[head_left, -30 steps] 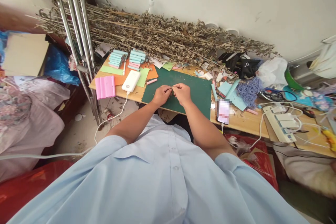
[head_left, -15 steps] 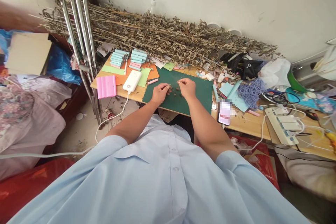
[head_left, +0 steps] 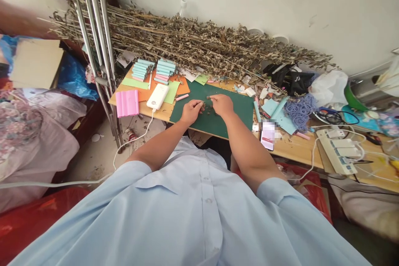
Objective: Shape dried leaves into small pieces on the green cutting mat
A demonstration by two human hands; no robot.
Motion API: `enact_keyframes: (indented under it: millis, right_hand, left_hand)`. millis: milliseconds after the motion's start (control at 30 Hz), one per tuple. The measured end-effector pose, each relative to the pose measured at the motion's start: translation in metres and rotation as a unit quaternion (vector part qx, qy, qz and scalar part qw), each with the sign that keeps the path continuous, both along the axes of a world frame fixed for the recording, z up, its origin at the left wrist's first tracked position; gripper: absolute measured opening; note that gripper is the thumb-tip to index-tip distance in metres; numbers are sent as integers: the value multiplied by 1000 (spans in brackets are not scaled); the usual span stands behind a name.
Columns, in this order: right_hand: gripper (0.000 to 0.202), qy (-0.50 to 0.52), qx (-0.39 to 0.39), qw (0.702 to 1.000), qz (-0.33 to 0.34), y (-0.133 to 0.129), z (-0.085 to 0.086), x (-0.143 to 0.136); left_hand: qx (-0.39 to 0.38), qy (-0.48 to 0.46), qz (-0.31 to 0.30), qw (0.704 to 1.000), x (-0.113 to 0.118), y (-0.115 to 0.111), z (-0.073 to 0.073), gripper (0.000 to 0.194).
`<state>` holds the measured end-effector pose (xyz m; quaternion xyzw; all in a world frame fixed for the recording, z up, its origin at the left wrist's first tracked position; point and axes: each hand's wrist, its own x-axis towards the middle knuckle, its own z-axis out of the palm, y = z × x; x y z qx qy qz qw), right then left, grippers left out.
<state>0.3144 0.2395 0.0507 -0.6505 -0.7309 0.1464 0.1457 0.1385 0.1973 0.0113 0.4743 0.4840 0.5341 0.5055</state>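
1. A person in a light-blue buttoned shirt [head_left: 187, 208] works bare-handed over a flat dark-green mat [head_left: 233, 121], both forearms angled inward, seemingly so the fingertips meet fine material in easy reach.

2. The left hand [head_left: 190, 112] pinches small brown dried fragments [head_left: 202, 107] between thumb and fingers, just above the mat; their exact kind is too small to tell. The close pinch likely suits such light, crumbly pieces.

3. The right hand [head_left: 223, 104] is near but apart, its fingers closed together at the tips; whether they grip anything cannot be told.

4. Loose dark crumbs [head_left: 208, 113] lie on the mat between the hands, where its plain surface probably makes them easier to see.

5. Toward the left, a white power bank [head_left: 158, 96] rests on coloured paper beside a folded bright-pink sheet [head_left: 127, 103], near stacked pale-blue paper rolls [head_left: 166, 67].

6. Behind, long dried brown stalks [head_left: 187, 37] lie along the wall, perhaps laid lengthwise to fit; a lit smartphone [head_left: 267, 140] sits right of the mat.
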Motion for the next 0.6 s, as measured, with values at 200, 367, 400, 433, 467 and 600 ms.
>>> enact_keyframes:
  millis: [200, 367, 400, 433, 467, 600]
  right_hand:
    - [29, 93, 30, 995, -30, -13, -2, 3]
    - [37, 269, -12, 962, 44, -26, -3, -8]
    - [36, 284, -17, 957, 60, -28, -2, -10]
    - [33, 291, -18, 954, 72, -30, -2, -12]
    - [28, 295, -15, 952, 79, -31, -1, -13]
    - [19, 300, -5, 950, 87, -31, -1, -13]
  left_hand:
    - [15, 57, -2, 998, -1, -1, 3, 18]
    - [49, 104, -22, 993, -3, -4, 5, 19]
    - [61, 107, -31, 992, -3, -4, 5, 22]
    - [68, 106, -40, 991, -4, -5, 6, 25]
    - [71, 99, -48, 991, -4, -5, 6, 27]
    - [46, 43, -68, 996, -6, -4, 5, 31]
